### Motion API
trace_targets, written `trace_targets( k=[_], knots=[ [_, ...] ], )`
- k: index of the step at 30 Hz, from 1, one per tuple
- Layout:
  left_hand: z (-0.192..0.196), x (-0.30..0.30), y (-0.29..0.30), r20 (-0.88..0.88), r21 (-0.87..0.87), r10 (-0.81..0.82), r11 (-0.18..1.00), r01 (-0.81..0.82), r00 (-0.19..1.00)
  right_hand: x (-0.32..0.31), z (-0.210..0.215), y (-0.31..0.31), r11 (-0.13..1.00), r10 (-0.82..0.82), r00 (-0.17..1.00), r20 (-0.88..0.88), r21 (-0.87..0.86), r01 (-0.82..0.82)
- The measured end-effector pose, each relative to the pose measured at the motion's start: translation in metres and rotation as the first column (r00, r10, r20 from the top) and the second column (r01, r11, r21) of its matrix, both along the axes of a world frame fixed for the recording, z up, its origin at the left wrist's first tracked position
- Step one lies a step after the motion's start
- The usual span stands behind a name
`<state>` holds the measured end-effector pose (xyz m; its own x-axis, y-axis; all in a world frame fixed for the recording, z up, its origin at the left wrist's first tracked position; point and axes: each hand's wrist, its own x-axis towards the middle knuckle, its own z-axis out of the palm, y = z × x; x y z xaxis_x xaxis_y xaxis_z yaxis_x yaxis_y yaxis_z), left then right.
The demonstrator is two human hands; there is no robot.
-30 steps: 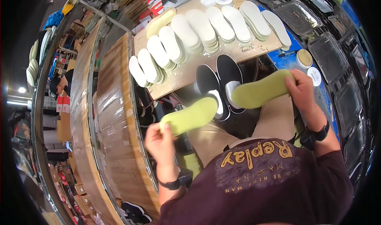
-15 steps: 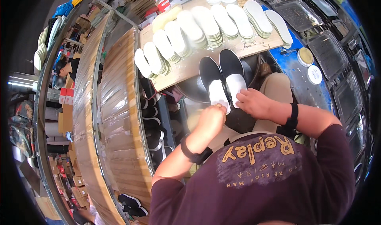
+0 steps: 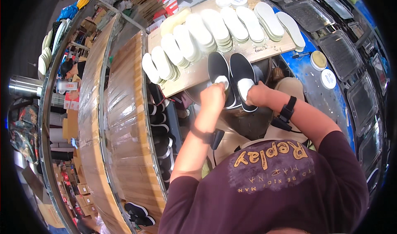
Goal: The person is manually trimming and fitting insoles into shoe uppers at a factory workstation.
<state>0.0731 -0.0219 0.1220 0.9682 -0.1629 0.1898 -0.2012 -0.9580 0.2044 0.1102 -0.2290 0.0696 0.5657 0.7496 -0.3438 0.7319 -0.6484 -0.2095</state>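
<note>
Two black slip-on shoes, the left shoe [image 3: 218, 64] and the right shoe [image 3: 241, 65], lie side by side in front of me with toes pointing away. A white insole [image 3: 221, 80] shows in the opening of the left one, and my left hand [image 3: 213, 96] is closed on it. In the other shoe a second white insole [image 3: 245, 85] is partly visible, gripped at its edge by my right hand [image 3: 257, 94], whose fingers are curled. My fingertips are partly hidden inside both openings.
Beyond the shoes, a board [image 3: 182, 83] carries rows of stacked white insoles [image 3: 215, 25]. To the right, a blue bench [image 3: 308, 64] holds an open round tin [image 3: 318, 59] and a white lid [image 3: 328, 78]. Plastic-wrapped boards [image 3: 128, 110] and more shoes [image 3: 161, 147] stand left.
Both hands have moved forward, toward the toes. The insoles, which stuck out past the heels, now sit deeper, and the shoes' dark heel ends show.
</note>
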Motion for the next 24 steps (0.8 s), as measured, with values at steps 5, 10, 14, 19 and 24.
trace_targets(
  k=[5,10,14,19,24],
  knots=[
    [-0.036,0.007,0.014,0.029,0.102,-0.194,0.976,0.19,0.981,-0.014,0.003,-0.002,0.985,-0.034,0.996,0.079,0.172,0.02],
    [-0.087,0.021,0.032,-0.549,-0.065,-0.146,0.989,0.132,0.823,-0.014,0.001,-0.01,0.977,-0.021,0.999,0.026,0.213,0.015],
    [-0.113,0.028,0.039,-0.377,-0.235,-0.004,0.968,-0.091,0.926,-0.017,0.004,-0.016,0.967,-0.056,0.998,0.016,0.25,0.05],
    [-0.128,0.033,0.043,-0.492,-0.184,0.163,0.941,-0.285,0.855,-0.022,0.009,-0.018,0.885,-0.092,0.995,0.03,0.46,0.068],
    [-0.132,0.039,0.048,-0.558,-0.048,0.224,0.952,-0.301,0.799,-0.024,0.019,-0.03,0.935,0.065,0.989,0.13,0.338,-0.106]
  ],
)
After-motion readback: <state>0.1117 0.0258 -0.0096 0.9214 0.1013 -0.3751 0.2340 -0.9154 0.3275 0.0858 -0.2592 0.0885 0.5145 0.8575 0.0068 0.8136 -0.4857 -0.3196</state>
